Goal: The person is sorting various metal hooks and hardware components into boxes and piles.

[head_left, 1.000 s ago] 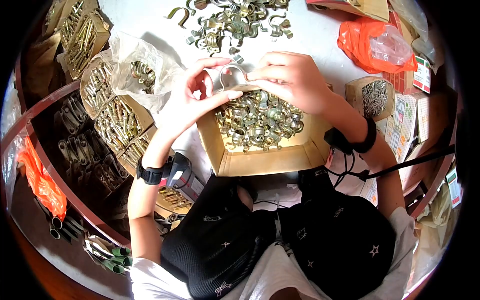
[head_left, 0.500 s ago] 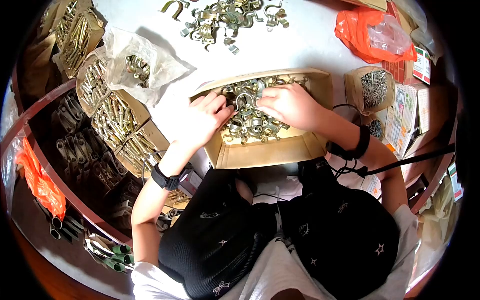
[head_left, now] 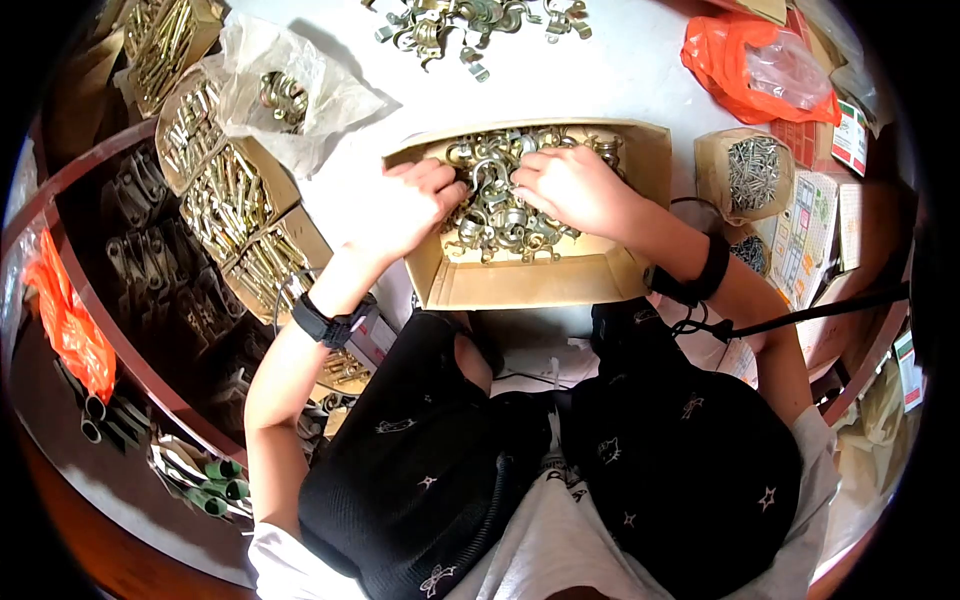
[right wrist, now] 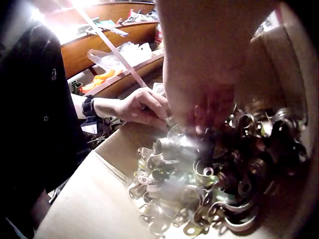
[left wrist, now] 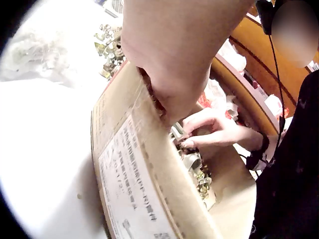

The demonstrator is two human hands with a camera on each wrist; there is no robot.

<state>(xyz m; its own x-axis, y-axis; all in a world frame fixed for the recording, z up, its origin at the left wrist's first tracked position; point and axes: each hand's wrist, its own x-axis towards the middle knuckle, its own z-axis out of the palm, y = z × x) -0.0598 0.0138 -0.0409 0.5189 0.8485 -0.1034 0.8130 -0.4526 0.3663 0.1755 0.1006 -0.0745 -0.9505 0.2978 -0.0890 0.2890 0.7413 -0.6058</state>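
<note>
A curved metal clamp [head_left: 490,174] lies between the two hands, over a pile of similar clamps [head_left: 515,232] in an open cardboard box [head_left: 540,287]. My left hand [head_left: 412,205], fingers curled, pinches its left end inside the box's left side. My right hand [head_left: 572,188] pinches the other end with thumb and fingers. The left wrist view shows the right hand [left wrist: 214,130] at a metal piece [left wrist: 178,131], while the left hand [left wrist: 167,74] reaches over the box wall, its fingertips hidden. In the right wrist view the right fingertips are dark and blurred above the clamps [right wrist: 189,194].
Loose clamps [head_left: 480,15] lie on the white table [head_left: 600,85] beyond the box. A clear bag [head_left: 325,95] and boxes of bolts [head_left: 225,195] stand left; an orange bag [head_left: 715,70] and a box of screws [head_left: 755,175] stand right. A red-brown curved rim [head_left: 110,160] runs along the left.
Both hands have come down from above the box's far edge into it, lowering the clamp to the pile. Over the last half second they have hardly moved relative to the box.
</note>
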